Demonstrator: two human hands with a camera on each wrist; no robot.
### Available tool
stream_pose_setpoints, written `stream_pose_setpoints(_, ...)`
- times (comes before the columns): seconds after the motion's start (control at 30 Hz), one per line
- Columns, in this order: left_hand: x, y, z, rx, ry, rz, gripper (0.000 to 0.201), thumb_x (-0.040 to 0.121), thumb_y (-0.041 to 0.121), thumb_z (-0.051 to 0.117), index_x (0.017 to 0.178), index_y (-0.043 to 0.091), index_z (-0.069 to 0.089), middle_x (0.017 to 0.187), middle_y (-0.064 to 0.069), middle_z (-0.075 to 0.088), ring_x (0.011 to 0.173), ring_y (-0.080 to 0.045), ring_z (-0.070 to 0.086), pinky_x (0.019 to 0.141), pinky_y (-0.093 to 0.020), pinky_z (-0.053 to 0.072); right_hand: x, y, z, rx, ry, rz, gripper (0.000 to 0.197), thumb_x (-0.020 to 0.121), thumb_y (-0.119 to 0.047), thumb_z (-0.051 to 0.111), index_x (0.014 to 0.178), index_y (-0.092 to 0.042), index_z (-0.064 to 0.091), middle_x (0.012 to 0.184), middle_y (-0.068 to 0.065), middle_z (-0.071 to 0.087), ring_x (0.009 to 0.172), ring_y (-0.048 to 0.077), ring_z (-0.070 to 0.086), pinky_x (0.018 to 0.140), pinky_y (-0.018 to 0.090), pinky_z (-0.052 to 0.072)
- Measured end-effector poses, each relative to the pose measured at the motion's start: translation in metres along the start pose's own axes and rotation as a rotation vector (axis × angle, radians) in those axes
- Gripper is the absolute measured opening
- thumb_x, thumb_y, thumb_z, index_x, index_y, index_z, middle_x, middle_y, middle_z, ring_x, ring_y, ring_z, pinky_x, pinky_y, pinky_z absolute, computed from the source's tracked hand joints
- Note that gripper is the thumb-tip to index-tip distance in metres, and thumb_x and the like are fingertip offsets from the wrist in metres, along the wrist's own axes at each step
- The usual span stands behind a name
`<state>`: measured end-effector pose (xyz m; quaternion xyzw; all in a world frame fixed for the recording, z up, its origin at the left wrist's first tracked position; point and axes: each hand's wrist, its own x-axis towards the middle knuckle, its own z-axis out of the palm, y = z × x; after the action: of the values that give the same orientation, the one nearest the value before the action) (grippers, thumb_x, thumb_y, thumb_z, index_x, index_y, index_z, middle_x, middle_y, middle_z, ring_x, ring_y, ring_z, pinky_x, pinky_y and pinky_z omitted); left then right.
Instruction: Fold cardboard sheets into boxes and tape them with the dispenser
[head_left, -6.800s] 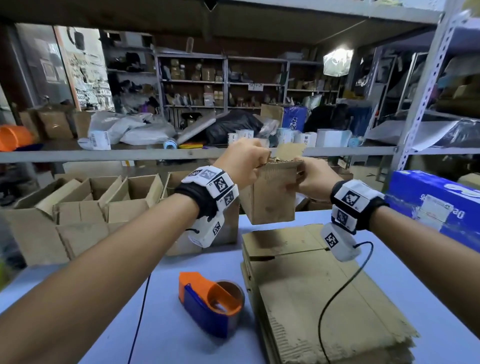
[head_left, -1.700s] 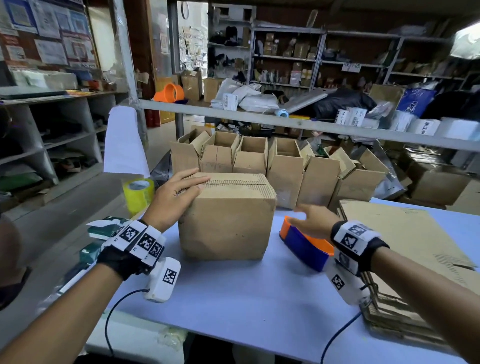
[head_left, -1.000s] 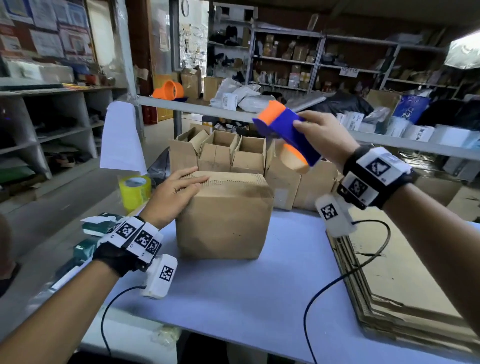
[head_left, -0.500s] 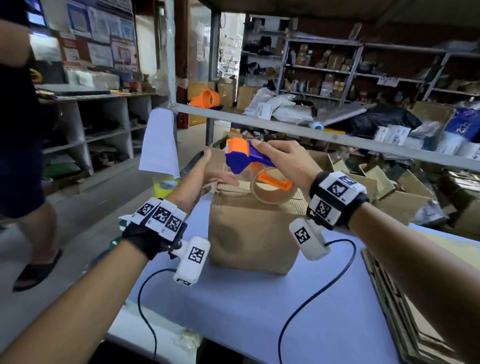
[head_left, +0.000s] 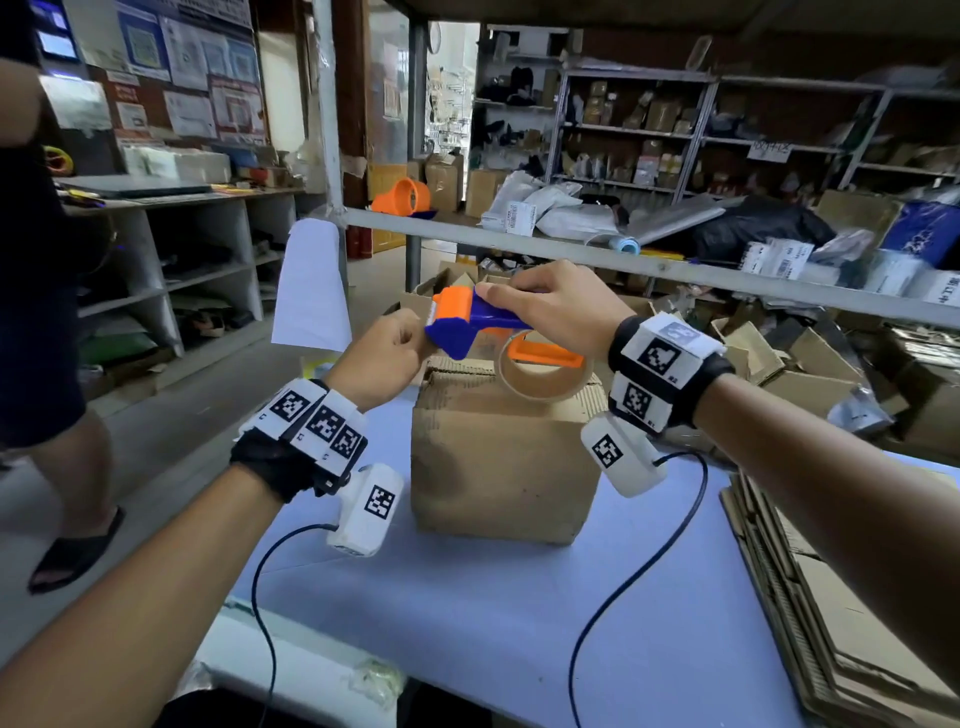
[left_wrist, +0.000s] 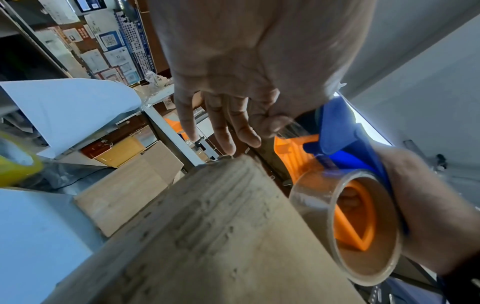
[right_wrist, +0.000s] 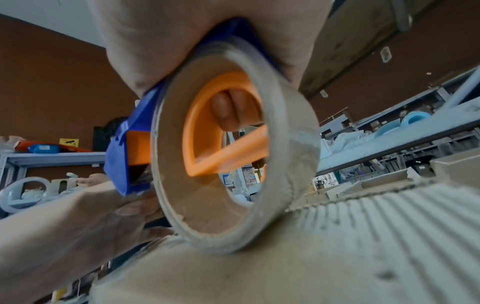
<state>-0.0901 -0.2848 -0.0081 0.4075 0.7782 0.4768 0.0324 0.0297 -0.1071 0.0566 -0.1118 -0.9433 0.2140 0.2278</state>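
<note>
A folded brown cardboard box (head_left: 498, 457) stands shut on the blue table (head_left: 519, 623). My right hand (head_left: 519, 301) grips the blue and orange tape dispenser (head_left: 467, 327) just above the box top, its fingers through the orange core (right_wrist: 228, 111). The clear tape roll (head_left: 545, 369) hangs over the box's ridged top (right_wrist: 337, 246). My left hand (head_left: 410, 338) is at the dispenser's mouth, off the box's left edge. In the left wrist view its thumb and forefinger pinch the clear tape end (left_wrist: 291, 127) while the other fingers (left_wrist: 226, 131) hang straight.
A stack of flat cardboard sheets (head_left: 831, 597) lies on the table's right side. Several open boxes (head_left: 779, 353) sit behind the table under a grey shelf rail (head_left: 675, 270). A person (head_left: 47, 312) stands at the far left. A yellow tape roll (left_wrist: 15, 164) lies left.
My right hand lifted the dispenser off the table and brought it over the box. My left hand left the box top and went to the dispenser's mouth.
</note>
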Motion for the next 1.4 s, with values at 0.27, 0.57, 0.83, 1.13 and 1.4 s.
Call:
stream_pose_setpoints(0.27,-0.006,-0.043,-0.022,-0.013,0.121,-0.071,0.046,0.104,0.031,0.048,0.086,-0.009,0.061,0.095,-0.021,0.058,0.096,-0.04,0.059,0.093,-0.047,0.049,-0.002,0.031,-0.04,-0.111,-0.006,0.034,0.049,0.089,-0.075,0.052,0.072,-0.034,0.072,0.063,-0.01,0.064,0.062,0.01,0.057,0.058,0.029,0.038)
stream_pose_setpoints(0.57,-0.021,-0.059,0.001,-0.319,0.052,-0.133,0.04,0.107,0.031,0.039,0.112,0.003,0.067,0.113,-0.006,0.069,0.112,-0.017,0.064,0.096,-0.035,0.052,-0.015,0.043,-0.027,-0.038,0.0,0.085,0.047,0.091,-0.072,0.053,0.072,-0.035,0.073,0.063,-0.017,0.066,0.058,-0.004,0.057,0.06,0.028,0.038)
stream_pose_setpoints(0.83,-0.033,-0.04,0.029,-0.557,-0.004,0.03,0.037,0.093,0.002,0.063,0.087,0.015,0.029,0.146,0.002,0.049,0.139,-0.012,0.044,0.115,-0.037,0.036,-0.016,0.039,-0.035,0.313,0.032,0.17,0.05,0.09,-0.066,0.059,0.085,-0.02,0.079,0.075,0.007,0.07,0.068,0.017,0.055,0.069,0.034,0.037)
stream_pose_setpoints(1.13,-0.027,-0.035,0.034,-0.409,0.02,0.172,0.045,0.087,0.013,0.071,0.091,0.015,0.026,0.125,0.001,0.068,0.128,-0.016,0.054,0.114,-0.053,0.032,-0.007,0.035,-0.049,0.697,-0.052,0.402,0.035,0.087,-0.052,0.069,0.08,-0.018,0.068,0.066,0.0,0.067,0.045,0.009,0.058,0.044,0.019,0.045)
stream_pose_setpoints(1.4,-0.031,-0.038,0.032,-0.361,0.036,0.146,0.042,0.088,0.024,0.067,0.088,0.023,0.026,0.119,0.011,0.071,0.124,-0.01,0.055,0.11,-0.054,0.037,-0.008,0.033,-0.041,0.648,0.031,0.328,0.039,0.072,-0.06,0.073,0.072,-0.022,0.079,0.079,0.004,0.076,0.064,0.015,0.068,0.069,0.027,0.055)
